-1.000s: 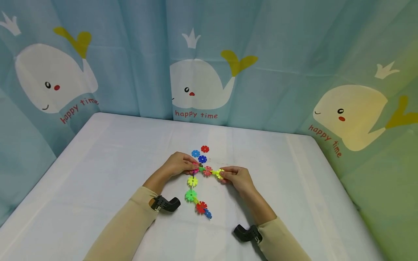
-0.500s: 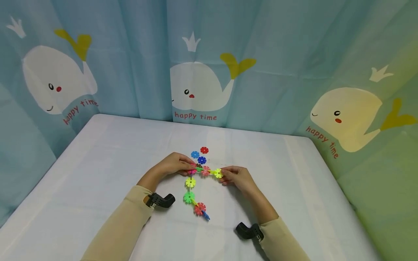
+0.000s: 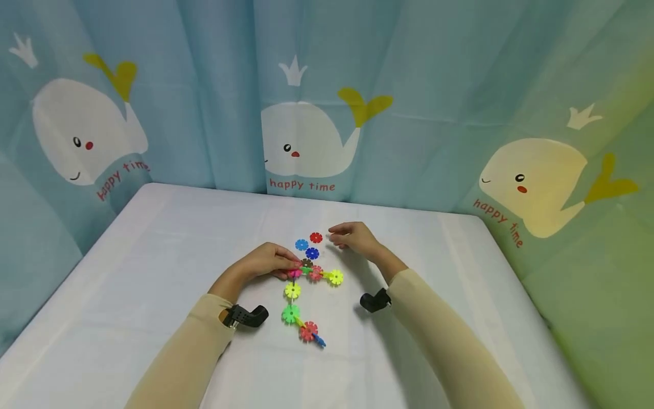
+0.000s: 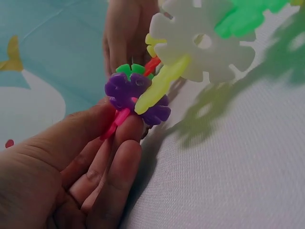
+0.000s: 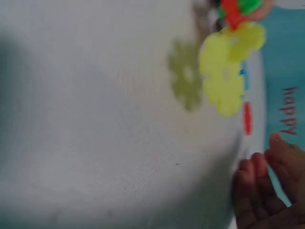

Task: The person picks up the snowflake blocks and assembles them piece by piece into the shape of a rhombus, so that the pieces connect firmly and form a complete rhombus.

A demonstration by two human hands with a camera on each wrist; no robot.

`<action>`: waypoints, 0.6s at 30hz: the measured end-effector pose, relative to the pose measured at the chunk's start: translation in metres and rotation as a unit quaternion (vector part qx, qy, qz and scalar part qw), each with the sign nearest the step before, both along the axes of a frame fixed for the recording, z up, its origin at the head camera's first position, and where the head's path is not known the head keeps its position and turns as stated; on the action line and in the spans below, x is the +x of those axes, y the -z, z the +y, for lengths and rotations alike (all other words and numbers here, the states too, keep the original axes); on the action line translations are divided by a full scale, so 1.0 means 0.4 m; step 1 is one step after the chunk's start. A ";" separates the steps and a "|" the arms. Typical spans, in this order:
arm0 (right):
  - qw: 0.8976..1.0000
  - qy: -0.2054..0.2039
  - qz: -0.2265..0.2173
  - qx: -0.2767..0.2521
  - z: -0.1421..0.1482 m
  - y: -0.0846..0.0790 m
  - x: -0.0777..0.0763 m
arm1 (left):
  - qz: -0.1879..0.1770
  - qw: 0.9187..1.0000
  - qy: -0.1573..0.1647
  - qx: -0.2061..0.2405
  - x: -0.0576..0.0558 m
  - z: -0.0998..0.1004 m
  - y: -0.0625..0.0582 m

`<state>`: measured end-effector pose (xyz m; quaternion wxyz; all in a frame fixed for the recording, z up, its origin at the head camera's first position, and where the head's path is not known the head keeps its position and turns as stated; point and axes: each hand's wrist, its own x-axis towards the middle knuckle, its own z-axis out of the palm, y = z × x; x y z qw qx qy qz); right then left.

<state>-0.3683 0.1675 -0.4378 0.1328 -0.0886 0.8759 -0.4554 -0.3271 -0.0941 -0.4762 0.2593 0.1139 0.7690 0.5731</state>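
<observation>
My left hand [image 3: 263, 262] pinches a pink snowflake disc [image 4: 114, 123] between thumb and fingers. This disc belongs to a bent chain of interlocked discs. One arm of the chain runs toward me through a purple disc [image 4: 125, 89], a yellow disc [image 3: 293, 290], a white disc [image 4: 190, 57] and a green disc [image 3: 290, 313], down to a blue disc [image 3: 319, 341]. The other arm goes right to a yellow-green disc [image 3: 335, 277]. My right hand [image 3: 355, 237] holds nothing, its fingers loosely bent just right of a loose red disc [image 3: 315, 237].
Beyond the chain lie a light blue disc [image 3: 301, 244], a dark blue disc [image 3: 312, 253] and a brown disc [image 3: 306, 263]. All rest on a white-covered table [image 3: 179, 244]. A blue curtain [image 3: 434, 159] printed with whales hangs behind it.
My right hand has let go of the yellow-green disc at the chain's right end and moved away from me, toward the loose red disc. The left hand keeps its pinch on the pink disc.
</observation>
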 end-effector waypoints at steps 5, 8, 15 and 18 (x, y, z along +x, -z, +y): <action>1.000 -0.012 -0.004 0.020 -0.033 0.014 -0.043 | -0.002 1.000 -0.002 -0.007 -0.002 -0.004 0.004; 0.999 -0.009 -0.008 0.033 -0.052 0.023 -0.051 | 0.001 1.000 -0.002 -0.012 -0.002 -0.008 0.006; 0.998 0.009 0.017 0.057 -0.073 0.042 -0.056 | -0.002 1.000 -0.001 -0.009 0.003 -0.015 -0.003; 0.997 0.009 0.032 0.068 -0.078 0.041 -0.055 | 0.002 1.000 -0.002 -0.008 0.002 -0.017 -0.004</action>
